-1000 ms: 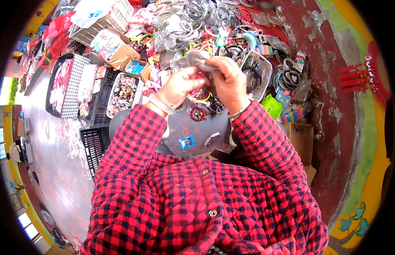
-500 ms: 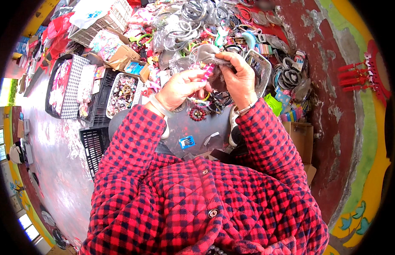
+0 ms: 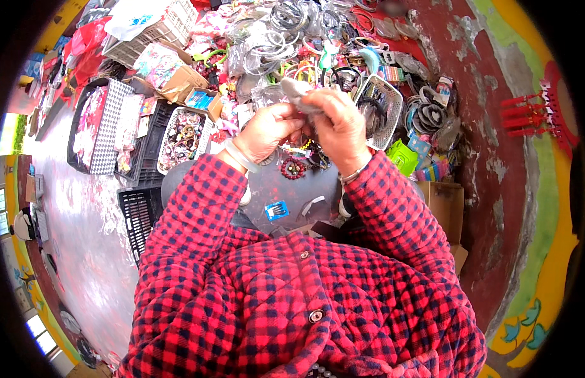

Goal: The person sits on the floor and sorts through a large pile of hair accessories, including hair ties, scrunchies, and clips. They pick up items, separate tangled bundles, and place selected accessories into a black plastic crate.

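My right hand (image 3: 340, 126) is closed on a soft grey cloth (image 3: 295, 90), which sticks out beyond the fingertips. My left hand (image 3: 265, 133) is almost touching it, thumb and fingers pinched together; whatever they hold is hidden. Just below the hands lies a dark red beaded bracelet (image 3: 293, 168) at the edge of a heap of hair accessories. Farther down, a blue card with dark hairpins (image 3: 277, 210) rests on a grey surface between my knees.
Clear-bagged headbands (image 3: 289, 16) pile up beyond my hands. To the right are a white basket (image 3: 393, 113) and a bright green plastic item (image 3: 402, 157). On the left stand a white basket of hair ties (image 3: 166, 166), a black crate (image 3: 136, 220) and a checked bin (image 3: 110, 129).
My right hand has come left and turned inward, bringing the grey cloth toward my left hand. The bright pink piece at my left fingertips is now out of sight.
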A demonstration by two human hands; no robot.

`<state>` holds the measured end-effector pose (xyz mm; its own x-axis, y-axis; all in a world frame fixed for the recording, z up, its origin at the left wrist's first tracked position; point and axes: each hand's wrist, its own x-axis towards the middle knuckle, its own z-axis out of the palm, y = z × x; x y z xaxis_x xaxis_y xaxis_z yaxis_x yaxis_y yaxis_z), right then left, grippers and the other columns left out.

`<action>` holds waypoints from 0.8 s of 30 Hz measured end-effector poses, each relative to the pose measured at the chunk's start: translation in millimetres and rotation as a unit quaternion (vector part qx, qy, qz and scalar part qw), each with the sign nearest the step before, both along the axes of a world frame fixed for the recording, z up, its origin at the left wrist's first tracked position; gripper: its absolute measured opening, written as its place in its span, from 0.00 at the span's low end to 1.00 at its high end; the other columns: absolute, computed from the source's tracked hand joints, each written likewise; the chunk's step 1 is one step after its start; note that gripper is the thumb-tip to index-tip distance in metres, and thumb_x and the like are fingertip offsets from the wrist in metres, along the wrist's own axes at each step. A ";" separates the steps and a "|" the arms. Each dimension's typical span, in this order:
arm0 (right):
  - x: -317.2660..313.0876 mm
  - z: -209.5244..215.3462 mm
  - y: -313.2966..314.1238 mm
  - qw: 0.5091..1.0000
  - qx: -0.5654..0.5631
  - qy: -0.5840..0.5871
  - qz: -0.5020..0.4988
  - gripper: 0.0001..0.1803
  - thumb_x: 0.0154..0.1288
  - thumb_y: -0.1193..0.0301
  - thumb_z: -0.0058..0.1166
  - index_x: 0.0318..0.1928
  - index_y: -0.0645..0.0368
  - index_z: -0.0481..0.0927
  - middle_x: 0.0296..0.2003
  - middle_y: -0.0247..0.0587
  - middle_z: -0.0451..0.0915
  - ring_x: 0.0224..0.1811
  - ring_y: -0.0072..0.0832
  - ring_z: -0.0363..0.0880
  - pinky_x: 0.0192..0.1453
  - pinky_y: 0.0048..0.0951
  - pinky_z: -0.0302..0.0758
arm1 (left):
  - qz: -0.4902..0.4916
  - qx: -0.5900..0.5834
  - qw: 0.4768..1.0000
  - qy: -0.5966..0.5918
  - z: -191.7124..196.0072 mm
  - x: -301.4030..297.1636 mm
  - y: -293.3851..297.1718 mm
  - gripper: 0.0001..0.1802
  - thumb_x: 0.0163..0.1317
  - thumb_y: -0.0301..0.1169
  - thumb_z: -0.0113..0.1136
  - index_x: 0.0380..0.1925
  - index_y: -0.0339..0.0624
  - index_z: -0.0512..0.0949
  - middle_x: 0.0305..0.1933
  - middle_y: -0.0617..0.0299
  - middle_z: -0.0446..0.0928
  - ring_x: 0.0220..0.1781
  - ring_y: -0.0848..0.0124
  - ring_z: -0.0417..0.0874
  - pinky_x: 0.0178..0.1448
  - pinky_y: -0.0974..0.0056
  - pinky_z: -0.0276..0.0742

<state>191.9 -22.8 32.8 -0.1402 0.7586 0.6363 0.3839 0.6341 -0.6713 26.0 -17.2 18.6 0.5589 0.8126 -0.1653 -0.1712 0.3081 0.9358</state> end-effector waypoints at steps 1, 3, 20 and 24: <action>-3.4 -0.8 -3.0 1.000 0.005 -0.017 0.003 0.16 0.42 0.87 0.47 0.34 0.57 0.77 0.32 0.41 0.76 0.37 0.39 0.75 0.42 0.34 0.72 | -0.006 0.007 1.000 0.025 0.0 -0.6 -0.3 0.13 0.62 0.26 0.48 0.45 0.33 0.72 0.31 0.62 0.75 0.27 0.80 0.71 0.34 0.75 0.68; -0.7 -2.8 1.2 1.000 -0.023 -0.017 -0.008 0.17 0.42 0.86 0.47 0.34 0.57 0.77 0.32 0.41 0.76 0.36 0.39 0.75 0.41 0.34 0.72 | -0.005 0.022 0.999 0.036 -2.2 1.3 -2.4 0.12 0.62 0.26 0.48 0.44 0.34 0.73 0.30 0.63 0.75 0.27 0.81 0.70 0.33 0.75 0.68; -5.3 -3.1 -1.3 0.999 0.029 -0.022 0.010 0.17 0.44 0.86 0.48 0.36 0.56 0.77 0.34 0.41 0.76 0.38 0.39 0.75 0.44 0.33 0.72 | 0.028 0.030 0.999 -0.001 -9.0 -3.8 1.0 0.17 0.61 0.25 0.48 0.51 0.34 0.69 0.31 0.65 0.75 0.27 0.81 0.70 0.32 0.76 0.67; 15.1 -4.6 16.2 0.985 -0.124 0.106 -0.048 0.16 0.44 0.86 0.49 0.35 0.56 0.77 0.34 0.41 0.77 0.40 0.38 0.76 0.44 0.32 0.73 | 0.014 0.031 0.999 -0.015 0.1 2.1 -5.8 0.17 0.62 0.24 0.47 0.51 0.34 0.69 0.31 0.64 0.75 0.27 0.81 0.70 0.34 0.76 0.67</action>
